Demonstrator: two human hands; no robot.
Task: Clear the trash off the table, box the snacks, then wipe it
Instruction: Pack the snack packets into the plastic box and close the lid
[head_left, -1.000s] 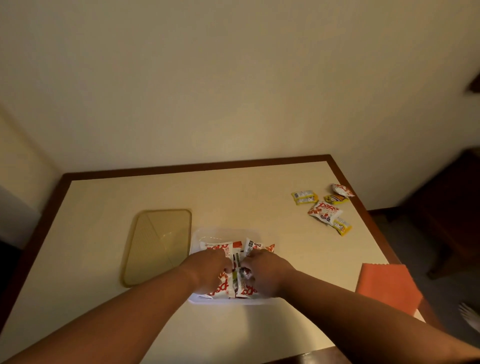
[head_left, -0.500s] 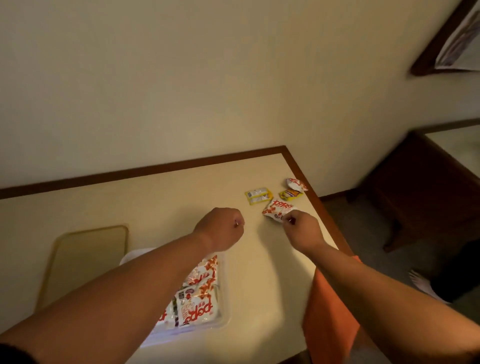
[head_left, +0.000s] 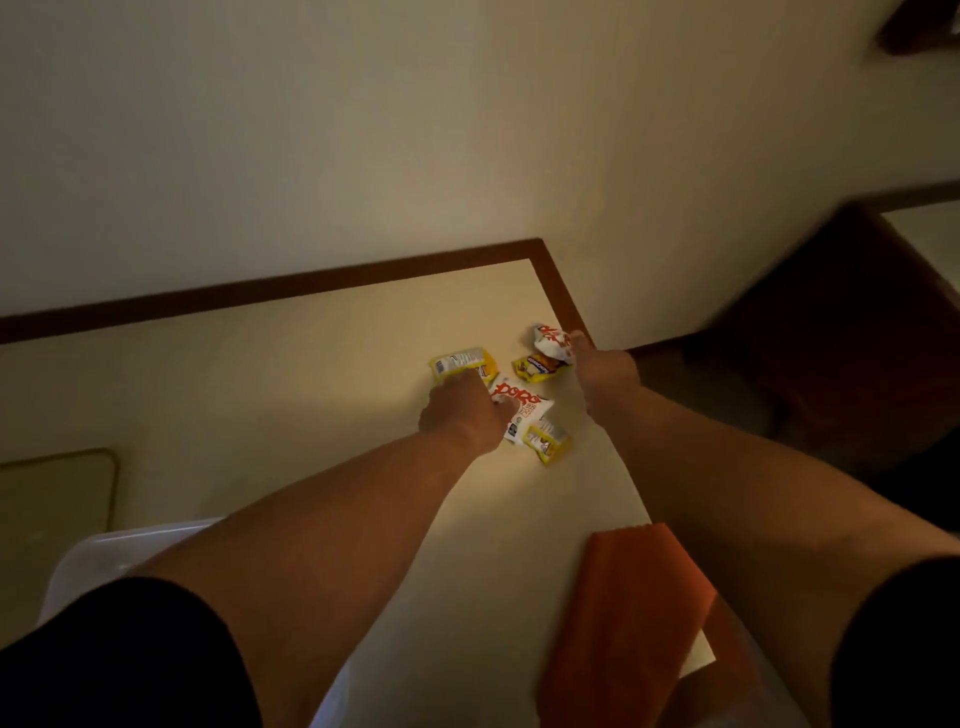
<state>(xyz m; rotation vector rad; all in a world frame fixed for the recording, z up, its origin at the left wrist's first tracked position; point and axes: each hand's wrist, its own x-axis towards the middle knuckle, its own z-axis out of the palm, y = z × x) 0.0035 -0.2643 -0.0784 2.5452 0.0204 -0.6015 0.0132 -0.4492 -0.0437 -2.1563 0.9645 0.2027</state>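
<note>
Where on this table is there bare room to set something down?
Bare: the wide stretch between the table's back edge and the lid, left of the wrappers; also the patch between wrappers and cloth. Crowded: the far right corner, with the wrappers.

table (head_left: 260, 389): smooth matt top, wood rim | white packet (head_left: 524, 410): glossy plastic | cloth (head_left: 634, 613): matt fabric

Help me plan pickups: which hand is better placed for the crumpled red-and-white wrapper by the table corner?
Right hand: it touches the crumpled wrapper; the left hand is on the flat packet.
</note>
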